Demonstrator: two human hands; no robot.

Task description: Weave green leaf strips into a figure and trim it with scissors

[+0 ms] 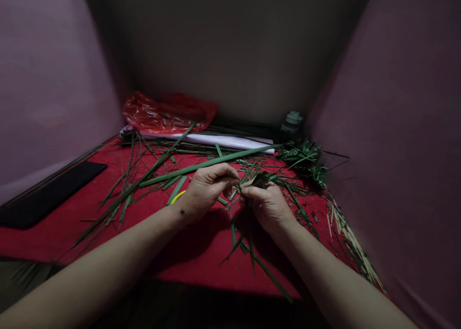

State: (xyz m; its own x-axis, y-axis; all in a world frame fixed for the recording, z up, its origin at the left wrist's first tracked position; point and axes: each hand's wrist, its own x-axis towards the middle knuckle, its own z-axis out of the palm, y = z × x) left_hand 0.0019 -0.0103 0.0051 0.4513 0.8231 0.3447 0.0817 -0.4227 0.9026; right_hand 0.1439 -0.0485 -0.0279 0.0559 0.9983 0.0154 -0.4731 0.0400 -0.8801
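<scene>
Over the middle of the red table both hands come close together. My right hand point(269, 205) is closed, thumb and fingers pinching a dark green folded leaf piece point(260, 179). My left hand point(209, 187) is just left of it, fingers curled with the tips near the leaf; what they hold, if anything, is too small to make out. Behind both hands a long green leaf blade point(209, 164) lies slantwise. Loose leaf strips point(268, 271) are under and in front of my right hand. A yellow curved thing point(177, 197) is partly hidden by my left wrist.
A red plastic bag point(165, 113) and a pale roll point(230, 141) lie along the back. At the back right are a bottle point(292, 122) and dark green woven-looking foliage point(304, 158). Pale thin sticks point(355, 242) line the right edge. A black flat object point(50, 194) lies left.
</scene>
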